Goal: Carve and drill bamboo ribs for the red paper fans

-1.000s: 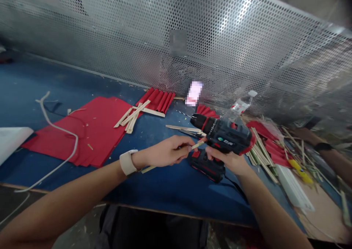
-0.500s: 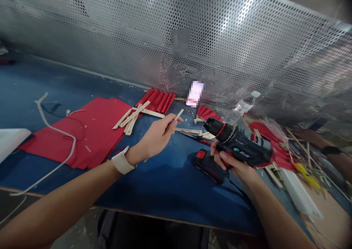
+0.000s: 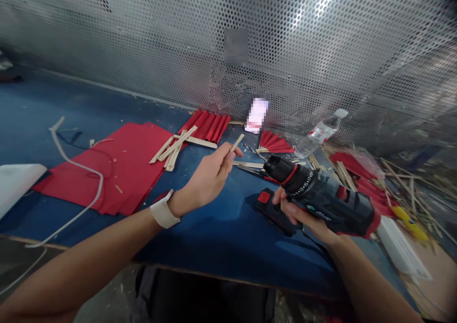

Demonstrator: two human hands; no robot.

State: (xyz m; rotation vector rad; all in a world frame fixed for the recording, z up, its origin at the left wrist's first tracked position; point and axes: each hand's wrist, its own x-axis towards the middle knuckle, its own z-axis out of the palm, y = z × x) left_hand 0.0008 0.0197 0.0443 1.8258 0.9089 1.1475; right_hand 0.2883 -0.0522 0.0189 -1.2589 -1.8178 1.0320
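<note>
Drill (image 3: 328, 197) in the right hand (image 3: 309, 218), above the tabletop (image 3: 214, 242) toward its near edge, right of centre; grip closed around the handle. Numbers on the collar: 13, 15 and 17 legible, the rest turned out of sight. Round greenish logo on the casing, pale characters beside it too blurred to read. Handle mostly hidden behind the fingers; battery block (image 3: 273, 213) shows below with a red button. Left hand (image 3: 210, 175): grip closed, pinching a slim wooden strip (image 3: 237, 142) between thumb and fingers over mid-tabletop; its upper end projects, its lower part is covered by the hand. Drill bit (image 3: 254, 149) points at the strip, tip just beside it; contact cannot be told. Along the far edge, against the perforated panel (image 3: 160, 52): a phone (image 3: 257, 115), screen pixelated and unreadable; a clear bottle (image 3: 323, 130), leaning, red-and-white label not legible. Pleated red piece (image 3: 210, 125) near the same edge, left of the phone, partly under loose strips (image 3: 177, 144). Flat red sheets (image 3: 107, 171) to the left, crossed by a white cable (image 3: 76, 163) that drops over the near edge. White object (image 3: 17, 180) farther left, cut off by the frame.
</note>
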